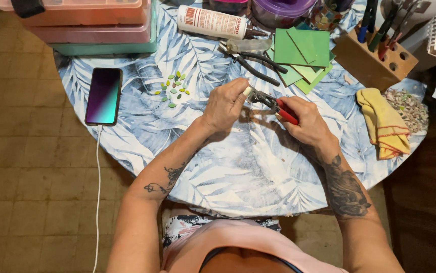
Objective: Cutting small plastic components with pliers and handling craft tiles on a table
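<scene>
Between both hands, nippers [271,102] bite a pale tile piece [248,91].

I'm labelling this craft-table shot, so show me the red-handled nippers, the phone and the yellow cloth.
Red-handled nippers [278,107], head view, on the red handle just above the right hand.
Phone [103,96], head view, middle of its lit screen.
Yellow cloth [384,124], head view, centre of the folded fabric.

Red-handled nippers [278,107]; blue leaf-print tablecloth [228,167]; seemingly pale tile piece [248,91].
</scene>
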